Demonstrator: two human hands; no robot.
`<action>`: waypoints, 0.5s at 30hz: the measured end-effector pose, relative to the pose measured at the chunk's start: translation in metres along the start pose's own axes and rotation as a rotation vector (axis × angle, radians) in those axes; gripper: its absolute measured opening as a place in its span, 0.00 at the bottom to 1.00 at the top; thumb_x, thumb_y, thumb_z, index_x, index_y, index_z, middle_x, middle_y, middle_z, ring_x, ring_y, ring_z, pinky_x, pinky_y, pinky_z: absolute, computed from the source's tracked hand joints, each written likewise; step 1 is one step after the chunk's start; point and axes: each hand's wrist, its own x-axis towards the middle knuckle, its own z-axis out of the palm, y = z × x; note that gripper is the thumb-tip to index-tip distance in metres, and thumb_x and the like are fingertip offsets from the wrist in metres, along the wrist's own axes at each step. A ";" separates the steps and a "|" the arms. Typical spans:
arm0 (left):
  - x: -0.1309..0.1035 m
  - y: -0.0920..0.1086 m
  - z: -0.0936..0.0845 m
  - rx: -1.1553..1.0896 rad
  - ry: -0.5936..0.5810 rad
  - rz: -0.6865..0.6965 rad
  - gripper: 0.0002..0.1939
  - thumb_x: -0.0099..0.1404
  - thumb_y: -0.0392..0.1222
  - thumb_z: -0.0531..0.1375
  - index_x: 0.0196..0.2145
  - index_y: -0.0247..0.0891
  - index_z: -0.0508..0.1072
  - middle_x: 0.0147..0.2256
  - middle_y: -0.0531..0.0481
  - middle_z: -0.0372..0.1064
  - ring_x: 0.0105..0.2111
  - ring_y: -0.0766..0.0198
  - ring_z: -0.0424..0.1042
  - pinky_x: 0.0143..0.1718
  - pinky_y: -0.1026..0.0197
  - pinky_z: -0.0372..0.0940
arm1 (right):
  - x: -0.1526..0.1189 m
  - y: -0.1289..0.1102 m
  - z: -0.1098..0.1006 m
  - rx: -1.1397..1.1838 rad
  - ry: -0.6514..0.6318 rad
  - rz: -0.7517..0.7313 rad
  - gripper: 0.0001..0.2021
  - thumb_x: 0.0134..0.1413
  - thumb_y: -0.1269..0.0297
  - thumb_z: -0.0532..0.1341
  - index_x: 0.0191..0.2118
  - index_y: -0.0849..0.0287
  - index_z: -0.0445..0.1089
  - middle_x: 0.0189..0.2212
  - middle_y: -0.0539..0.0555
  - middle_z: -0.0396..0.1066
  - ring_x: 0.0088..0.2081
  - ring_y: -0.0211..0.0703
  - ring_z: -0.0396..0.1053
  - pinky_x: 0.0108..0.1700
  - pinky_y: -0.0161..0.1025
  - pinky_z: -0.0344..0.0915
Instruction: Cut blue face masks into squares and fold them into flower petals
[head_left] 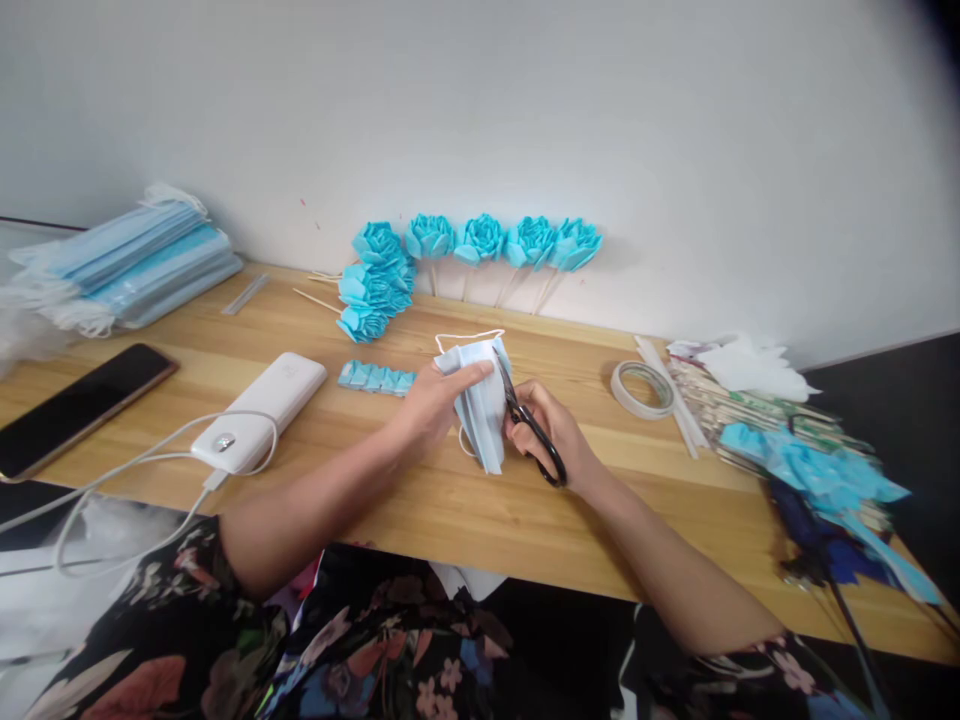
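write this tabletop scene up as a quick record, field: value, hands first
left hand: grips a pleated pale-blue face mask with white ear loops
right hand: holds black-handled metal scissors, blades at the mask
surface: light-brown wooden table
back: bright-blue ruffled flowers on thin pale sticks, some by the white wall
left side: pile of blue-and-white face masks, flat black phone, white rectangular power bank with white cable
right side: round roll of white tape
cut started: cannot tell
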 end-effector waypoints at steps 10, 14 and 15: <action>-0.001 -0.006 0.003 -0.004 0.012 -0.023 0.16 0.51 0.45 0.73 0.30 0.33 0.73 0.26 0.50 0.73 0.25 0.65 0.71 0.31 0.61 0.67 | 0.000 -0.006 0.001 0.043 0.023 0.048 0.30 0.48 0.33 0.65 0.39 0.54 0.60 0.23 0.44 0.62 0.20 0.32 0.55 0.23 0.33 0.52; -0.002 -0.005 0.003 -0.003 0.016 -0.031 0.15 0.52 0.44 0.72 0.31 0.32 0.74 0.27 0.49 0.73 0.26 0.64 0.72 0.32 0.60 0.68 | -0.001 -0.004 0.002 0.064 0.048 0.059 0.29 0.49 0.34 0.66 0.39 0.54 0.60 0.21 0.42 0.61 0.19 0.31 0.54 0.21 0.33 0.51; -0.002 -0.005 0.003 -0.004 0.013 -0.035 0.15 0.52 0.44 0.72 0.31 0.32 0.74 0.28 0.48 0.73 0.27 0.64 0.72 0.32 0.60 0.68 | -0.001 -0.004 0.002 0.066 0.056 0.057 0.29 0.49 0.34 0.66 0.39 0.54 0.60 0.21 0.42 0.61 0.19 0.31 0.55 0.21 0.33 0.51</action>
